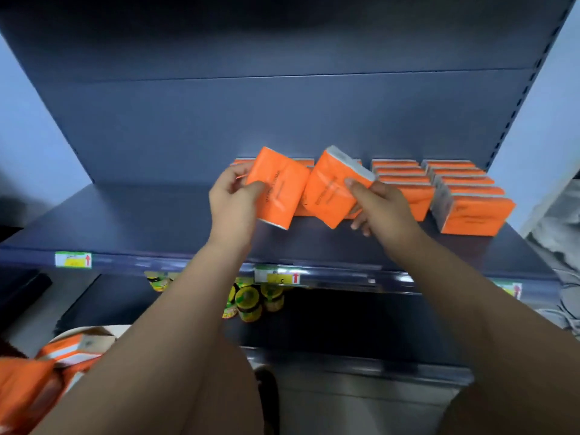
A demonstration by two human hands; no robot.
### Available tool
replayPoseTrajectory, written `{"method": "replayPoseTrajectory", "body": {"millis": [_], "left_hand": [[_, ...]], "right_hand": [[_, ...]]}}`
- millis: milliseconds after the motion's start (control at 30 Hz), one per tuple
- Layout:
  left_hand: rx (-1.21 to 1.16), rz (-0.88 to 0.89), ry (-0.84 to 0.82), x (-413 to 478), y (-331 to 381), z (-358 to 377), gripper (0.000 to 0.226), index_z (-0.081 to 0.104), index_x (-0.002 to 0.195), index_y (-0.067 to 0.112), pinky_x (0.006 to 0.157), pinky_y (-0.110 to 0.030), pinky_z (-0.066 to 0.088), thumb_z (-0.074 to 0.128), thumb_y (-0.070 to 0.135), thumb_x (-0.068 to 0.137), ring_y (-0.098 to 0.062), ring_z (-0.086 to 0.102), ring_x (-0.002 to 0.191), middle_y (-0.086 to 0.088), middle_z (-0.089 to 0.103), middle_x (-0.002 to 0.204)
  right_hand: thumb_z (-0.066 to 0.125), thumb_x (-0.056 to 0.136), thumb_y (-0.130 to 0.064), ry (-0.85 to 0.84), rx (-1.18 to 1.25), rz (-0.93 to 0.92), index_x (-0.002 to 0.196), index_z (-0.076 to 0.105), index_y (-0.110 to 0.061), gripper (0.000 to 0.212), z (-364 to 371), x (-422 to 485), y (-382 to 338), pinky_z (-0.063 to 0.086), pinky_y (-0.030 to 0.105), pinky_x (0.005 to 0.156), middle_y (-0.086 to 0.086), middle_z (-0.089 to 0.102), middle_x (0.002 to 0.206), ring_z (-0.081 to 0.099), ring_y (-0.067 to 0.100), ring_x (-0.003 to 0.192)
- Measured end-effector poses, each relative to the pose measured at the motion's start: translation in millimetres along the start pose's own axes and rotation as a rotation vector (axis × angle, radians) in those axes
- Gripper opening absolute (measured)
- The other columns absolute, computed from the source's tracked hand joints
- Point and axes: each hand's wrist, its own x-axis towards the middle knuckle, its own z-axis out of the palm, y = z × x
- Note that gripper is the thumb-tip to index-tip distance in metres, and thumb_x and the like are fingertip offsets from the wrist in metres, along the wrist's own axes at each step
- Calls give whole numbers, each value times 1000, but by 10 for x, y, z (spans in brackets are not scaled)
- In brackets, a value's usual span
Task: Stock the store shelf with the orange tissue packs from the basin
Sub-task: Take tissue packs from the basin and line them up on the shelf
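Dark blue shelf (125,221), orange tissue packs (470,211) in rows at three o'clock, price tags (73,259) on front edge, jars (249,304) on lower shelf (345,324) at six o'clock

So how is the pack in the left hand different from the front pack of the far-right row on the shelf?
The left-hand pack is held tilted, gripped by the left hand. The front pack stands level on the shelf, untouched. The left-hand pack belongs to no row yet, while the front pack heads a row of packs lined up behind it. Both have orange wrapping with dark print.
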Motion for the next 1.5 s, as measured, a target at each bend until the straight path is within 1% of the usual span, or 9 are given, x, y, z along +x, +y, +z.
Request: {"method": "replayPoseTrajectory", "body": {"millis": [100, 333, 567, 733, 900, 1033, 1100, 1200, 1500], "left_hand": [[93, 3, -47, 158, -102, 48, 31, 78, 90, 33, 96, -54, 53, 68, 15, 68, -24, 68, 99, 0, 74, 99], [207, 16, -269, 201, -326, 200, 34, 72, 101, 20, 75, -25, 55, 66, 0, 74, -10, 68, 82, 3, 73, 90], [306, 37, -460, 140, -485, 570, 53, 67, 126, 18, 81, -31, 52, 67, -11, 82, -15, 65, 87, -10, 68, 97], [390, 19, -546, 145, -562, 725, 70, 53, 149, 23, 72, -17, 51, 64, -10, 88, -10, 64, 84, -4, 63, 95], [434, 38, -587, 138, -570, 814, 71, 52, 149, 24, 75, -8, 49, 63, -12, 89, 0, 63, 90, -1, 61, 99], [501, 78, -622, 116, -602, 883, 67, 52, 148, 24, 84, -11, 49, 63, -7, 90, -8, 63, 105, 4, 61, 103], [497, 93, -629, 78, -610, 914, 63, 56, 145, 26, 87, -17, 52, 62, -6, 91, -2, 63, 103, 8, 59, 99], [470, 114, -617, 41, -608, 956, 59, 59, 137, 28, 81, -14, 53, 61, -9, 91, 16, 60, 88, 13, 60, 98], [458, 127, -609, 33, -671, 1021, 51, 68, 115, 34, 76, -12, 51, 64, -10, 89, 2, 60, 110, 14, 65, 118]], "right_hand": [[73, 90, -44, 62, 62, 22, 79, 69, -15, 32, -85, 138, 48, 49, 29, 50, 6, 66, 62, 62, 20, 56], [68, 96, -27, 104, 231, 145, 100, 52, -17, 20, -368, 399, 46, 55, 29, 49, 12, 63, 79, 64, 23, 51], [64, 91, -9, 50, 241, 217, 93, 52, -15, 14, -609, 477, -51, 58, 37, 71, 9, 62, 88, 65, 23, 71], [63, 77, -3, -8, 172, 202, 124, 59, -37, 58, -761, 494, 33, 62, 39, 67, 9, 61, 112, 64, 25, 95], [62, 76, 2, -87, 108, 198, 113, 62, -29, 49, -911, 531, 75, 63, 46, 70, 9, 63, 105, 66, 30, 98], [71, 40, -19, 0, -89, 148, 92, 65, -41, 56, -999, 567, 96, 57, 45, 71, 6, 61, 97, 62, 28, 88], [70, 48, -14, -31, -117, 102, 111, 65, -50, 72, -1031, 565, 88, 49, 36, 69, 4, 57, 87, 58, 24, 81], [63, 70, 5, -65, -142, 18, 128, 61, -29, 67, -1059, 528, 66, 47, 28, 64, 3, 57, 78, 58, 15, 70], [88, 66, -20, 40, -314, -49, 94, 56, -25, 43, -1206, 499, 65, 59, 54, 78, 20, 70, 97, 71, 35, 89]]}}
